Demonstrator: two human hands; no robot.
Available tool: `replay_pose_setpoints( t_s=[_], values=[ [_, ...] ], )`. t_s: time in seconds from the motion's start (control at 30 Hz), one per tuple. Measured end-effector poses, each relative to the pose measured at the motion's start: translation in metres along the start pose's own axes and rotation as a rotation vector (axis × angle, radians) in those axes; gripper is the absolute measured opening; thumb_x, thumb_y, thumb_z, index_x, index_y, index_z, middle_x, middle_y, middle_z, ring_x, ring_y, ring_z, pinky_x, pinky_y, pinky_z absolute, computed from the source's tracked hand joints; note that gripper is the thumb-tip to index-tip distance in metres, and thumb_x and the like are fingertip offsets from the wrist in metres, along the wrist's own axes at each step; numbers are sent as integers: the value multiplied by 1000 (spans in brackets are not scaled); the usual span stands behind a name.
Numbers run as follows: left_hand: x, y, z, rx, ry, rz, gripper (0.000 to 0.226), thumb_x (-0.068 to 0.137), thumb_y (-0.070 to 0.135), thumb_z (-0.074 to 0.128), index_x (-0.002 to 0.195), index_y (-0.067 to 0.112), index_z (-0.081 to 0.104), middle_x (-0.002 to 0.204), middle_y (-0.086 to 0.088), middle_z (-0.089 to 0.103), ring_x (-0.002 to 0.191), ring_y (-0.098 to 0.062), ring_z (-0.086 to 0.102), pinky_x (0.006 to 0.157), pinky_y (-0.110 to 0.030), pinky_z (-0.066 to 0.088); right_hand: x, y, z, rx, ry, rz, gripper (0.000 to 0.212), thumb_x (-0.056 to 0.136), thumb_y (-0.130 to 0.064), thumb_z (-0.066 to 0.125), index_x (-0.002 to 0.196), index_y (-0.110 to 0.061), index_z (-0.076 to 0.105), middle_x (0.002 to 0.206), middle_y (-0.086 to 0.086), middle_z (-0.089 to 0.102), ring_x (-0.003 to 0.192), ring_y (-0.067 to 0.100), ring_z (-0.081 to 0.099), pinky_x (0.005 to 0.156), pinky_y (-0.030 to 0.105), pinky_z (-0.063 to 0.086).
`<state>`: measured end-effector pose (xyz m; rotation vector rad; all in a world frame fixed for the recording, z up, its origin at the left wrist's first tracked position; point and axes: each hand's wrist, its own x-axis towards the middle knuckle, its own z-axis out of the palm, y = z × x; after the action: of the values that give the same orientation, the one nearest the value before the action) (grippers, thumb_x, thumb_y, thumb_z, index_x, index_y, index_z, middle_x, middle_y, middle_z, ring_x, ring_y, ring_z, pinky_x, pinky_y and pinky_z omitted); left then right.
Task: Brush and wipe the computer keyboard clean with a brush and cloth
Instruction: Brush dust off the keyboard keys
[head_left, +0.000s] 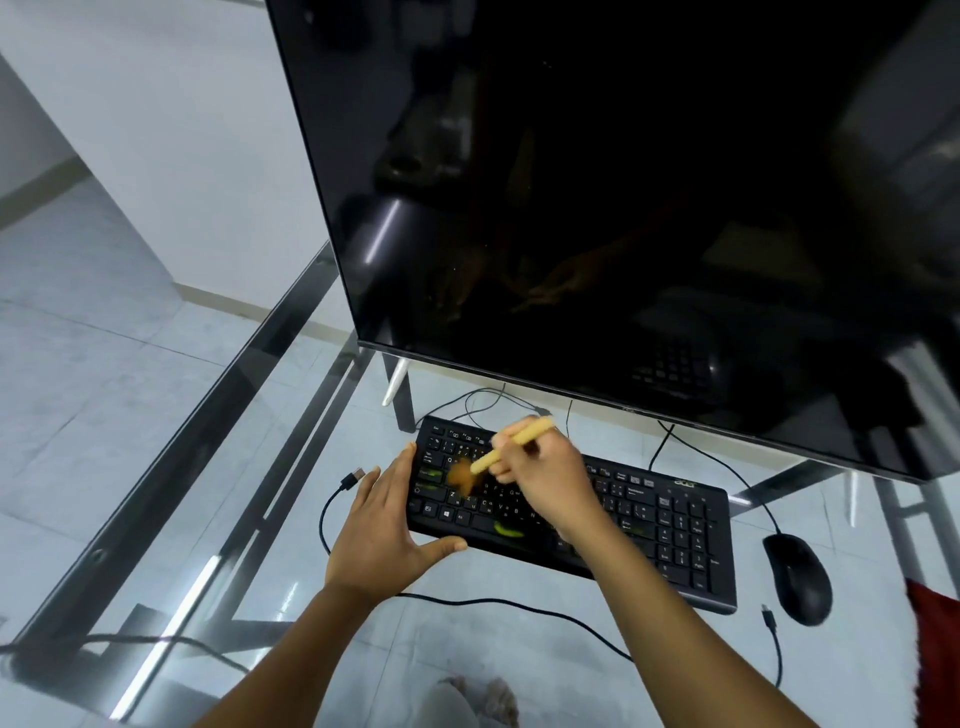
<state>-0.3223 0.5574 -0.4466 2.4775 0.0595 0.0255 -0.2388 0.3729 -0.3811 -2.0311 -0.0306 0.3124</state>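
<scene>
Forearms reach forward from the near edge across a glass table (156, 467). Nearest you, a loose black cable (519, 605) curves just below both wrists. Your left hand (382, 525) is open, its fingers straight against the left end of the black keyboard (675, 535) and its thumb stretched along the near edge as a brace. Your right hand (545, 480), just right of the left and over the letter keys, is curled round the yellow handle of a brush (514, 444), held like a pen. The orange bristles (blurred) meet the keys between your two hands. Well out to the right of the right hand sit a black mouse (797, 577) and, at the picture's edge, some red fabric (935, 639), probably the cloth. Beyond both hands stands a large dark monitor (623, 208).

The keyboard looks light, stiff and likely to slide on glass, so brace it at its end and near edge, not on the keys. The brush seems light with soft bristles, and a hold low on the handle should give control. The cloth will probably be limp, so bunch it in your fingers.
</scene>
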Motion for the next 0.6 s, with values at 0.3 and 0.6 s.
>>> replay_pose_setpoints(
  t_s=[0.3, 0.6],
  values=[
    [1, -5, 5, 42, -18, -18, 120, 65, 83, 60, 153, 25, 2, 155, 14, 15, 139, -5, 4, 116, -29, 3, 26, -23, 23, -38, -48, -6, 9, 97, -23, 59, 92, -17, 62, 74, -8, 67, 59, -5, 62, 68, 17, 56],
    [2, -6, 6, 46, 10, 20, 118, 67, 82, 60, 153, 23, 4, 156, 5, 25, 134, 6, -1, 117, -30, 3, 30, -16, 26, 4, 109, -38, 12, 95, -23, 63, 83, -26, 63, 71, -13, 63, 60, -2, 58, 55, 8, 44]
  ],
)
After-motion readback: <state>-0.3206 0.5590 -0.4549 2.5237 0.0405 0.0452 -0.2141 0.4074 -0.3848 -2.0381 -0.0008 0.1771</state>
